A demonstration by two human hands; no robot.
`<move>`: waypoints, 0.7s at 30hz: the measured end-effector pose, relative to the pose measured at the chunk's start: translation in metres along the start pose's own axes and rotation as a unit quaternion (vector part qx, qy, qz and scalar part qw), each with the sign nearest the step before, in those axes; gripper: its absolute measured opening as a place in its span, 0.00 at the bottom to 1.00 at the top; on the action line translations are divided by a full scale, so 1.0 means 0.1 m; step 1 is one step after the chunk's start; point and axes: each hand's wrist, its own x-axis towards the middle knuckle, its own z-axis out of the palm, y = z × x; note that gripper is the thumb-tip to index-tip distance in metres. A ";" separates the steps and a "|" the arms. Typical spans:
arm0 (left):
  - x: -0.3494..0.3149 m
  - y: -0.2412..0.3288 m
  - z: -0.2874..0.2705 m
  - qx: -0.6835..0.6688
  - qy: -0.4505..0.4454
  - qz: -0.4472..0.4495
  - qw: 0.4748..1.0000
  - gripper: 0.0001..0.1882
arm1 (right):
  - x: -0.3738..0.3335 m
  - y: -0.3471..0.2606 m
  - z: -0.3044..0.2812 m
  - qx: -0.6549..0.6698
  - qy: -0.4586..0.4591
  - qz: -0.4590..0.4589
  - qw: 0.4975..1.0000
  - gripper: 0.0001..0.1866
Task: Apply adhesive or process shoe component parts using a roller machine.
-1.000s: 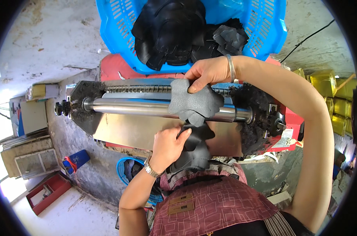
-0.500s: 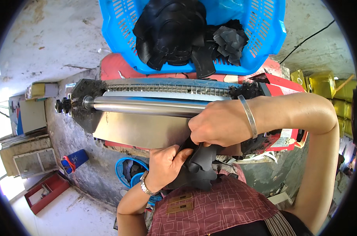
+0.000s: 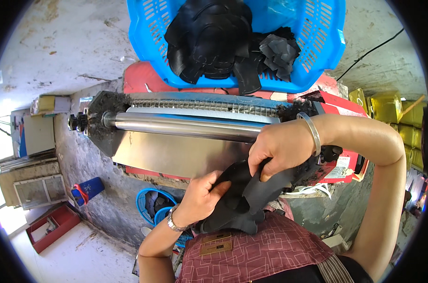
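Note:
My left hand [image 3: 203,195] grips a bunch of thin black sheet pieces [image 3: 233,200], its thumb pressed on top of them. On the same bunch, my right hand [image 3: 280,148] pinches a black piece [image 3: 267,188] between thumb and fingers, pulling it up and to the right. The pieces look like cut leather, curved at the edges, and hang over my patterned maroon apron [image 3: 266,245]. Just beyond my hands is a machine with a shiny steel roller [image 3: 185,126] and a smooth metal plate [image 3: 167,153] sloping toward me.
Behind the machine stands a blue plastic basket [image 3: 334,61] with stacked black pieces [image 3: 209,33]. Smaller blue baskets [image 3: 141,200] sit below left, near a dark blue bin [image 3: 92,187]. Yellow wrapped packages [image 3: 386,104] are at the right. Dark residue coats the machine's ends.
My right hand has moved a little right and down, drawing one black piece apart from the bunch, which is more spread out. My left hand keeps its hold.

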 end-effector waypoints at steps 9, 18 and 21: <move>-0.04 -0.27 0.05 0.032 0.027 0.004 0.999 0.20 | -0.12 -0.06 0.09 -0.158 0.039 -0.039 0.986 0.08; -0.11 -0.06 0.02 0.021 -0.022 0.090 0.996 0.10 | -0.15 -0.07 0.08 -0.095 -0.017 -0.035 0.995 0.09; -0.13 -0.06 -0.05 0.058 -0.054 0.105 0.991 0.10 | -0.15 -0.03 0.02 -0.064 -0.018 -0.056 0.996 0.08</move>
